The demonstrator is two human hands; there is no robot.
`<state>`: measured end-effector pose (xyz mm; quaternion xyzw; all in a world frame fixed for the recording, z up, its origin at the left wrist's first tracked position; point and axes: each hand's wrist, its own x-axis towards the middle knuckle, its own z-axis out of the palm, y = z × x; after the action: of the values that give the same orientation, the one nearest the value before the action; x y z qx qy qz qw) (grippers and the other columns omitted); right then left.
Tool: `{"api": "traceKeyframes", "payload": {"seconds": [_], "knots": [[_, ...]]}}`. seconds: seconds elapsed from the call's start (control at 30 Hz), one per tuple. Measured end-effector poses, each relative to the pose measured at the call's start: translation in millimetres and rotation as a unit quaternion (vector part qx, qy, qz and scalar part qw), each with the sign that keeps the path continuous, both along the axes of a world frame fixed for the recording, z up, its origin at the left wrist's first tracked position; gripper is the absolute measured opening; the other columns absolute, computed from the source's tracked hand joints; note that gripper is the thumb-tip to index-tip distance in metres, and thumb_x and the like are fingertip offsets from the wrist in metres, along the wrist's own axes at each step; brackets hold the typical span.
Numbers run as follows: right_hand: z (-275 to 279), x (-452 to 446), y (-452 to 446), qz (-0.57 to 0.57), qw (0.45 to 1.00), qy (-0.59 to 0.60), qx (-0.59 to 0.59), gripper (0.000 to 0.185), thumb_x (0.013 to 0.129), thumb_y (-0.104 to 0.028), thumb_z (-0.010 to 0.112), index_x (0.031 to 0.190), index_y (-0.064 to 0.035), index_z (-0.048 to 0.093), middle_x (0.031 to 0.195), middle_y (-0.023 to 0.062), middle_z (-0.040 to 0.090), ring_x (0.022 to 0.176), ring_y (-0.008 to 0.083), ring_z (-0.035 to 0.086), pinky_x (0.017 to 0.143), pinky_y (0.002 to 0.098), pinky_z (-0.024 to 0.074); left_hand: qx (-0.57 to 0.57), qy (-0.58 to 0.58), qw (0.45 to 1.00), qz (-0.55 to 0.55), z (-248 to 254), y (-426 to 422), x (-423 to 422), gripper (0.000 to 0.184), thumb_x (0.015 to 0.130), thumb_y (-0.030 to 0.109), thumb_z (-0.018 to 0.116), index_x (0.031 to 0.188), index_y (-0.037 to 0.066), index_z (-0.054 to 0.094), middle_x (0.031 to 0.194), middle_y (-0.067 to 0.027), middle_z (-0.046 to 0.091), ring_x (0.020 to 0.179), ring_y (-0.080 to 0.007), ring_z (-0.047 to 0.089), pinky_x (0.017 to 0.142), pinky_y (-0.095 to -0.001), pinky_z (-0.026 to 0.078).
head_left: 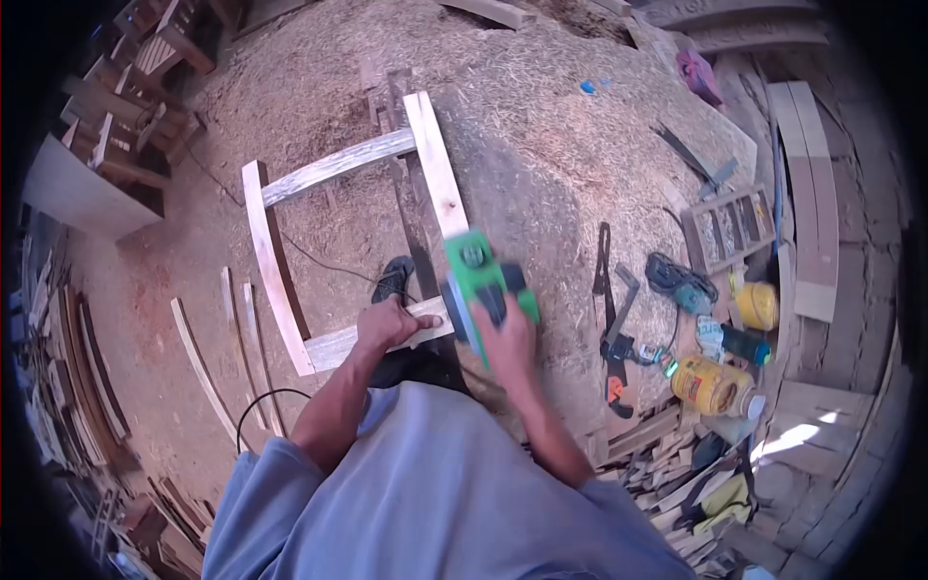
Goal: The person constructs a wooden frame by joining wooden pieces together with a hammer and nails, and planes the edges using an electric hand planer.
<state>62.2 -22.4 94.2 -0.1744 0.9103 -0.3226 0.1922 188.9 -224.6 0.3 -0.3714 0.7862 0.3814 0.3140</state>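
Observation:
A wooden frame (274, 275) of pale, light-coloured pieces lies in front of me, its right-hand piece running away from my body. My right hand (509, 340) is closed round the handle of a green electric planer (470, 274), which rests at the near end of that right-hand piece and hides its corner. My left hand (389, 325) grips the near crosspiece of the frame, thumb stretched toward the planer. Under the frame runs a dark, narrow support (411, 227). A dark sandal (392, 280) shows on a foot just beyond my left hand.
Sawdust covers the ground. At right lie a dark power tool (680, 281), a wooden tray of small hardware (730, 227), a yellow jar (713, 387) and a hand saw (619, 394). Long strips (206, 362) lie left; wooden chairs (130, 150) stand behind. A cord crosses the floor.

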Motion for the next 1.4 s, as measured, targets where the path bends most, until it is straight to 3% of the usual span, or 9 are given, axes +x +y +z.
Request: {"api": "traceKeyframes", "payload": {"seconds": [0.17, 0.3, 0.43, 0.57, 0.87, 0.97, 1.13, 1.23, 1.4], "knots": [[-7.9, 72.1, 98.2, -0.048, 0.998, -0.02, -0.026, 0.048, 0.095, -0.044, 0.084, 0.11, -0.0015, 0.069, 0.085, 0.0278, 0.073, 0.081, 0.0527, 0.073, 0.073, 0.0589, 0.0571, -0.021, 0.006, 1.0, 0.006, 4.1, 2.6, -4.8, 0.117, 0.068, 0.096, 0.076, 0.129, -0.004, 0.073, 0.123, -0.0263, 0.078, 0.12, -0.041, 0.075, 0.105, -0.0474, 0.055], [-15.9, 60.0, 76.4, -0.05, 0.998, 0.024, -0.043, 0.052, 0.095, -0.049, 0.083, 0.107, -0.0007, 0.068, 0.082, 0.0297, 0.071, 0.079, 0.0542, 0.072, 0.07, 0.0608, 0.0559, -0.007, 0.004, 1.0, 0.006, 8.9, 1.7, -5.7, 0.12, 0.069, 0.094, 0.077, 0.135, -0.005, 0.07, 0.13, -0.0276, 0.076, 0.125, -0.0414, 0.072, 0.108, -0.0469, 0.054], [-16.6, 35.5, 35.9, -0.059, 0.997, 0.019, -0.048, 0.054, 0.096, -0.051, 0.081, 0.106, -0.0005, 0.068, 0.081, 0.0301, 0.071, 0.079, 0.0541, 0.072, 0.071, 0.0614, 0.0557, -0.006, 0.018, 1.0, -0.012, -8.2, 0.6, -1.8, 0.123, 0.07, 0.098, 0.072, 0.138, -0.005, 0.067, 0.129, -0.0263, 0.077, 0.125, -0.0404, 0.073, 0.107, -0.0479, 0.055], [-11.9, 3.0, -12.3, -0.054, 0.997, 0.016, -0.05, 0.053, 0.097, -0.051, 0.08, 0.104, 0.0001, 0.068, 0.078, 0.03, 0.071, 0.078, 0.0535, 0.073, 0.07, 0.0616, 0.056, -0.001, -0.038, 0.999, -0.026, 6.2, -3.9, -10.2, 0.124, 0.066, 0.1, 0.072, 0.136, -0.003, 0.068, 0.128, -0.0261, 0.077, 0.124, -0.0407, 0.074, 0.106, -0.0482, 0.056], [-3.5, -83.8, -141.4, -0.029, 0.995, 0.045, -0.086, 0.053, 0.099, -0.049, 0.078, 0.1, 0.0026, 0.069, 0.083, 0.0295, 0.072, 0.08, 0.0523, 0.072, 0.071, 0.057, 0.0553, 0.022, -0.042, 0.999, -0.023, 4.6, -9.0, -11.2, 0.122, 0.067, 0.096, 0.076, 0.141, -0.001, 0.067, 0.13, -0.0261, 0.077, 0.126, -0.0411, 0.072, 0.108, -0.0483, 0.054], [-5.1, -113.2, -186.7, -0.018, 0.993, 0.061, -0.102, 0.056, 0.1, -0.052, 0.077, 0.099, 0.0037, 0.069, 0.084, 0.0302, 0.072, 0.083, 0.0533, 0.072, 0.074, 0.0578, 0.0552, 0.001, -0.004, 1.0, -0.002, 12.3, -7.7, -11.2, 0.121, 0.064, 0.097, 0.077, 0.129, -0.005, 0.072, 0.132, -0.028, 0.075, 0.129, -0.0404, 0.07, 0.11, -0.0488, 0.054], [-9.3, -155.1, -252.0, -0.007, 0.992, 0.066, -0.11, 0.061, 0.1, -0.056, 0.074, 0.104, 0.0048, 0.071, 0.093, 0.0336, 0.074, 0.093, 0.0552, 0.072, 0.082, 0.059, 0.0568, 0.004, 0.0, 1.0, -0.005, 15.8, -11.0, -14.1, 0.11, 0.068, 0.094, 0.077, 0.121, -0.002, 0.073, 0.122, -0.0259, 0.078, 0.123, -0.0399, 0.073, 0.107, -0.0493, 0.055], [-7.5, -175.0, -284.3, -0.003, 0.993, 0.071, -0.097, 0.063, 0.1, -0.056, 0.073, 0.11, 0.0058, 0.073, 0.101, 0.0359, 0.075, 0.099, 0.056, 0.072, 0.087, 0.0592, 0.0578, 0.03, -0.028, 0.999, 0.015, 13.5, -11.8, -15.5, 0.11, 0.068, 0.095, 0.077, 0.12, -0.002, 0.072, 0.118, -0.0251, 0.079, 0.117, -0.0404, 0.076, 0.103, -0.0493, 0.057], [-3.3, -211.5, -340.9, 0.011, 0.989, 0.078, -0.126, 0.07, 0.098, -0.061, 0.072, 0.107, 0.0087, 0.074, 0.103, 0.0373, 0.075, 0.101, 0.0552, 0.073, 0.09, 0.0593, 0.0577, 0.012, -0.01, 1.0, -0.006, 15.3, -12.3, -17.3, 0.106, 0.071, 0.092, 0.077, 0.121, -0.001, 0.07, 0.113, -0.0246, 0.08, 0.113, -0.0415, 0.076, 0.1, -0.0506, 0.057]]}}
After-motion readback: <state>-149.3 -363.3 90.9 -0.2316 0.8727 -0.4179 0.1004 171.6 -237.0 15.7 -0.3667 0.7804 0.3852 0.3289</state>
